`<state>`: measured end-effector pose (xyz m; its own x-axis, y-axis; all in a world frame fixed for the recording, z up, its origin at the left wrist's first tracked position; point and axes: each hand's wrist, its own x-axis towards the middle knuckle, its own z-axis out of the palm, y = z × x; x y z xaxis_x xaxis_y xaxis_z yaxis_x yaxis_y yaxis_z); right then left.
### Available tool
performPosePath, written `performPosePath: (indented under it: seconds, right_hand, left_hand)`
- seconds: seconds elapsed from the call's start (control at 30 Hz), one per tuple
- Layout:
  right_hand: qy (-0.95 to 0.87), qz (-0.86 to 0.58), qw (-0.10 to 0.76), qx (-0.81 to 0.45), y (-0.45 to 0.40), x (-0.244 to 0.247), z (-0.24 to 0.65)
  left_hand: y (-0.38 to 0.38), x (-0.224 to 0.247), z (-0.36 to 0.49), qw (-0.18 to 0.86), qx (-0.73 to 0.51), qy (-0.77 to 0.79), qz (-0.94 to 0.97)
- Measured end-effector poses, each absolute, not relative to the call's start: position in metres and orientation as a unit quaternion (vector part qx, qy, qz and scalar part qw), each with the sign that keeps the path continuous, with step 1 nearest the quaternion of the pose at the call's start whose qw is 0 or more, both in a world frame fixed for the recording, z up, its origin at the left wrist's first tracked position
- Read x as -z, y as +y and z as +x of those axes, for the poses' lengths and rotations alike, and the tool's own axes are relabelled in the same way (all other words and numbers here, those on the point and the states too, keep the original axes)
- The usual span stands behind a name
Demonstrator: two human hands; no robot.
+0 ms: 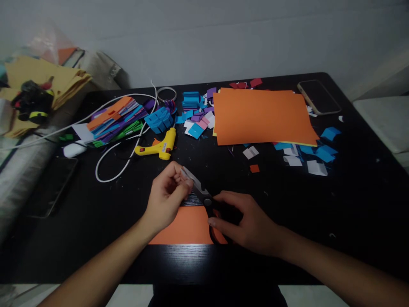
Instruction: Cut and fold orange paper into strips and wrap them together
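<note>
Near the table's front, my right hand (247, 221) grips a pair of black-handled scissors (198, 186), blades pointing up and to the left. My left hand (169, 194) is closed in a pinch right at the blade tips, and what lies between its fingers is hidden or too small to name. Below both hands an orange paper strip (188, 226) lies flat on the black table (128, 256). Part of it is covered by the scissors' handles and my right hand.
Orange paper sheets (262, 117) lie at the back right, with paper scraps (292, 160) and a phone (319, 97) around them. A yellow glue gun (158, 146), a white cable (98, 168), bundled colored strips (118, 117) and a dark tablet-like device (51, 187) occupy the left.
</note>
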<state>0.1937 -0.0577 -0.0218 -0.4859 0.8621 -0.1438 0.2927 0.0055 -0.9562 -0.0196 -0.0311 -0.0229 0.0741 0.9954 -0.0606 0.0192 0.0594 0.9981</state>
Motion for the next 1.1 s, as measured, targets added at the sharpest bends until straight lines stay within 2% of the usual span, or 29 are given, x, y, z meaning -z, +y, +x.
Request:
performPosePath:
  seconds: [0.27,0.5,0.73,0.97,1.1]
  right_hand:
    - [-0.661,-0.433,0.263,-0.554,-0.058,0.023,0.194]
    - [-0.65,-0.433,0.256,-0.569,-0.056,0.024,0.194]
    - [-0.588,-0.436,0.243,-0.637,-0.056,0.022,0.195]
    - [-0.572,-0.41,0.277,-0.654,-0.039,0.017,0.204]
    - [-0.58,-0.436,0.314,-0.612,-0.029,0.01,0.216]
  left_hand:
    - [-0.032,0.024,-0.018,0.571,-0.461,0.478,0.483]
    - [-0.03,0.028,-0.025,0.567,-0.473,0.492,0.462]
    - [-0.03,0.028,-0.026,0.577,-0.476,0.449,0.489]
    - [-0.022,0.031,-0.027,0.532,-0.475,0.456,0.533]
    - [-0.021,0.032,-0.025,0.5,-0.472,0.466,0.557]
